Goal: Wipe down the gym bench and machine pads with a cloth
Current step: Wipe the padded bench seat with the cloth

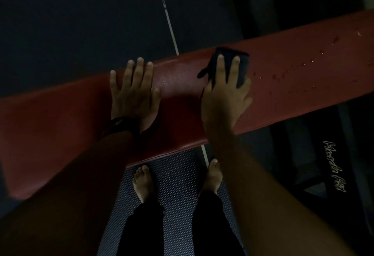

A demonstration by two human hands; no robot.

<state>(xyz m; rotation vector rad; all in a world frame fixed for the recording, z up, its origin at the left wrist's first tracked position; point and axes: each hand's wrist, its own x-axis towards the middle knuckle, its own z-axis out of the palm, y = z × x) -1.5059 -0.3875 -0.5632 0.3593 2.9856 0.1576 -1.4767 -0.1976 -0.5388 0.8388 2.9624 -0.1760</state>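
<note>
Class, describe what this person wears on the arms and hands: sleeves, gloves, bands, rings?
No sleeves or gloves in view: the left hand and right hand are bare, no rings visible. A dark wristband, watch-like with a reddish streak, circles the left wrist. The right wrist is bare.

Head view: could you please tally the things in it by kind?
Hands: 2 (left hand, right hand)
Bare feet: 2 (left foot, right foot)
Cloth: 1
Bench: 1
Wristband: 1
Total: 7
</note>
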